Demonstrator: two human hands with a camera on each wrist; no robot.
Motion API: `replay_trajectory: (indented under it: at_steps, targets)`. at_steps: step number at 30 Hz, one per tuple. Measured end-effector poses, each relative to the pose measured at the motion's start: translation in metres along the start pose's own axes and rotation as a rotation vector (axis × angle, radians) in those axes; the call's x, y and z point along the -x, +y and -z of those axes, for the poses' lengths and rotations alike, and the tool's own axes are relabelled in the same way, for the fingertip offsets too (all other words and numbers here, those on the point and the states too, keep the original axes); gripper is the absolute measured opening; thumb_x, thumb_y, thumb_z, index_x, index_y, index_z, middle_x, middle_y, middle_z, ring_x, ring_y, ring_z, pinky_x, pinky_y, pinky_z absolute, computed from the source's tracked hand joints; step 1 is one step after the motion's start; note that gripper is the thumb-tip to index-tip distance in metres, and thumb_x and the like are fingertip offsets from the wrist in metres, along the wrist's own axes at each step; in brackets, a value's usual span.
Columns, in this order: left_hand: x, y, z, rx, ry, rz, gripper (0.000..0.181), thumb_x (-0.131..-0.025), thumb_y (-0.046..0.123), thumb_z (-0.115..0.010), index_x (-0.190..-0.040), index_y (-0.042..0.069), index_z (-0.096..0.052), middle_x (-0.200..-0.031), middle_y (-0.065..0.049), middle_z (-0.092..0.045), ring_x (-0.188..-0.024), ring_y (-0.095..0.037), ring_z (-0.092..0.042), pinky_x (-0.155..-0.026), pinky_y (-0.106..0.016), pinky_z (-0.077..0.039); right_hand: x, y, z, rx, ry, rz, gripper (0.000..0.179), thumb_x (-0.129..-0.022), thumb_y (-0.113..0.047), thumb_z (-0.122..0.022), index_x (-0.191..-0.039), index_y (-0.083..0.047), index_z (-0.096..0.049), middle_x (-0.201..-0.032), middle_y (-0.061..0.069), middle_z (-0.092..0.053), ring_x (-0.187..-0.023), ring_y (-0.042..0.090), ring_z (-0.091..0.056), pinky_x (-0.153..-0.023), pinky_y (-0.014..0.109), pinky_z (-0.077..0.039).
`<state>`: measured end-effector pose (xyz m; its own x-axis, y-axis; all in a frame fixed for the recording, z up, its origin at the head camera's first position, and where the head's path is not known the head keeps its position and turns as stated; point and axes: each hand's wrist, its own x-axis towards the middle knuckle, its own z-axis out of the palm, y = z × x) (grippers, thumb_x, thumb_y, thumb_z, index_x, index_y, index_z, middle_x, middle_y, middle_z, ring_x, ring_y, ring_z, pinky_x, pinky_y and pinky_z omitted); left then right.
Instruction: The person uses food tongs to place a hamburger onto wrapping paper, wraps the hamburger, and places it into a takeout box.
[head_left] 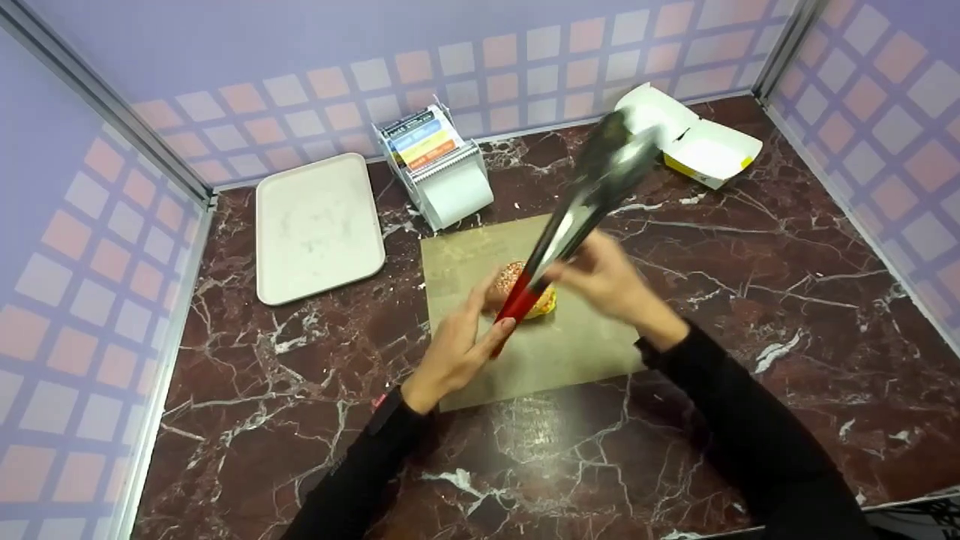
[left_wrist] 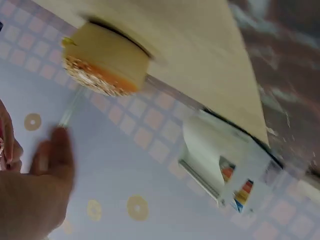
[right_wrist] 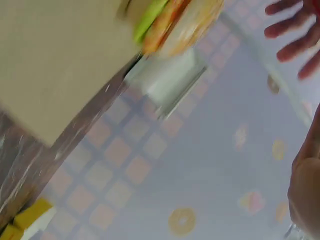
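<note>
Tongs (head_left: pixel 574 225) with red handles and shiny metal arms slant up over the paper, their heads blurred toward the back right. My left hand (head_left: pixel 457 337) holds the red handle end, thumb lying along it; in the right wrist view its fingers (right_wrist: pixel 295 37) look spread. The right hand (head_left: pixel 600 281), blurred, grips the tongs where metal meets red. Beneath them a burger (head_left: pixel 514 274) with a seeded bun sits on a sheet of brown paper (head_left: pixel 577 337), partly covered by the handles. Green and orange-red filling of the burger (right_wrist: pixel 167 25) shows in the right wrist view.
A pale tray (head_left: pixel 319 225) lies at the back left. Beside it stands a dispenser (head_left: pixel 435 165) with a white roll and coloured labels. An open white and yellow clamshell box (head_left: pixel 712 150) is at the back right. Walls enclose the marbled table (head_left: pixel 300 420).
</note>
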<state>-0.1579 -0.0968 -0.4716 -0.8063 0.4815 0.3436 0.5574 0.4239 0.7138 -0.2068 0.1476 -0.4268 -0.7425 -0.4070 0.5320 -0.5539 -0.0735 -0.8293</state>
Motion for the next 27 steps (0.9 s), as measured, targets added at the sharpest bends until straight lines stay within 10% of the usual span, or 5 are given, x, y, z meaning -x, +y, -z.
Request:
replay_trajectory:
  at_steps: [4,11,19,27]
  targets:
    - [0.001,0.003,-0.001,0.056,0.003,-0.049,0.047,-0.112,0.029,-0.040,-0.138,-0.009,-0.046,-0.081,-0.016,-0.067,-0.056,-0.012,-0.057,-0.049,-0.027,-0.054,0.000,0.000,-0.008,-0.008,-0.112,-0.017,0.048,-0.096,-0.016,-0.071,-0.123,0.019,-0.053,-0.117,-0.001,-0.071,-0.103,0.007,-0.069,-0.094,0.027,-0.060]
    - [-0.002,-0.040,0.053,-0.175,0.341,0.061,0.034,-0.109,0.017,-0.045,-0.130,-0.008,-0.052,-0.060,-0.010,-0.056,-0.042,0.002,-0.033,-0.032,-0.024,-0.035,-0.010,0.038,0.050,0.387,-0.070,-0.125,0.059,-0.101,-0.009,-0.062,-0.155,-0.003,-0.040,-0.140,0.020,-0.062,-0.129,0.038,-0.060,-0.116,0.049,-0.046]
    - [0.031,-0.116,0.139,-0.479,0.461,0.555,0.050,-0.112,0.038,-0.034,-0.129,-0.005,-0.051,-0.083,-0.027,-0.065,-0.063,-0.045,-0.065,-0.055,-0.056,-0.056,0.013,0.097,0.106,0.709,-0.231,-0.453,0.077,-0.101,-0.025,-0.067,-0.164,-0.011,-0.027,-0.169,0.017,-0.029,-0.154,0.043,-0.027,-0.126,0.063,-0.020]
    - [0.057,-0.151,0.164,-0.659,0.366,0.686,0.044,-0.112,0.030,-0.039,-0.110,-0.013,-0.050,-0.100,-0.043,-0.064,-0.091,-0.066,-0.062,-0.078,-0.073,-0.049,0.018,0.106,0.094,0.780,-0.470,-0.620,0.080,-0.102,-0.047,-0.061,-0.166,-0.018,-0.022,-0.174,0.014,-0.012,-0.159,0.043,-0.013,-0.125,0.068,-0.016]
